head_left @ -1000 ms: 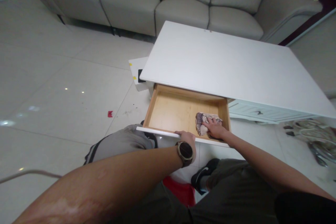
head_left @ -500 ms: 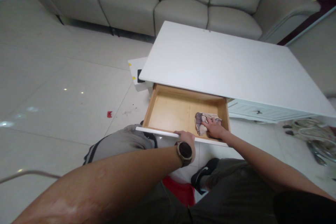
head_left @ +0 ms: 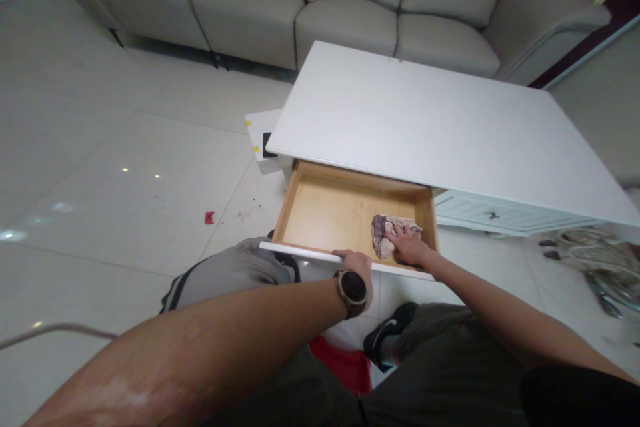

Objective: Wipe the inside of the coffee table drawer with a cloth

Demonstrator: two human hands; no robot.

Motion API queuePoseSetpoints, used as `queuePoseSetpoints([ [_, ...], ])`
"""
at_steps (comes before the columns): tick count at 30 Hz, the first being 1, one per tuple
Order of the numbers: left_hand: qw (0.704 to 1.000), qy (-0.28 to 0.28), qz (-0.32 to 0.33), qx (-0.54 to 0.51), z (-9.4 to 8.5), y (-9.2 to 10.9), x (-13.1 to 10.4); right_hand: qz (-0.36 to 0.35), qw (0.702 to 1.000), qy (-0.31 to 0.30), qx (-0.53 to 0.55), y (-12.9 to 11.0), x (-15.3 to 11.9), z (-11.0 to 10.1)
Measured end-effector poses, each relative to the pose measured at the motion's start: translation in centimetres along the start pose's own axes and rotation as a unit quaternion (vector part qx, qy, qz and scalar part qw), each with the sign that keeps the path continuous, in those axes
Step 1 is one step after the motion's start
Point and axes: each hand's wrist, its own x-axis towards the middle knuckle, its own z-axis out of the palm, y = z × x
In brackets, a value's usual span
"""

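Observation:
A wooden drawer (head_left: 325,213) with a white front stands pulled out of the white table (head_left: 425,120). My left hand (head_left: 356,265), with a watch on its wrist, grips the top edge of the drawer front near its middle. Inside the drawer, at the right end, lies a folded patterned cloth (head_left: 381,237) in brown and cream. My right hand (head_left: 409,245) rests on this cloth with its fingers spread, pressing it against the drawer bottom. Part of the cloth is hidden under the palm.
Behind the table runs a grey sofa (head_left: 345,20). A white box (head_left: 257,127) is on the floor by the table's left end. A red scrap (head_left: 209,217) lies on the tiles, and a red object (head_left: 343,363) is between my legs. Wheeled items stand at the right.

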Motion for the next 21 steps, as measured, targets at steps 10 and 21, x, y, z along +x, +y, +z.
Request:
queuePoseSetpoints([
  [10,1.0,-0.001,0.0,-0.006,-0.05,-0.03,0.01,0.0,1.0,0.008,-0.003,-0.11,-0.06,-0.02],
  [21,1.0,0.011,0.0,0.018,-0.05,-0.06,-0.42,0.005,1.0,-0.002,0.007,-0.21,-0.12,-0.19],
])
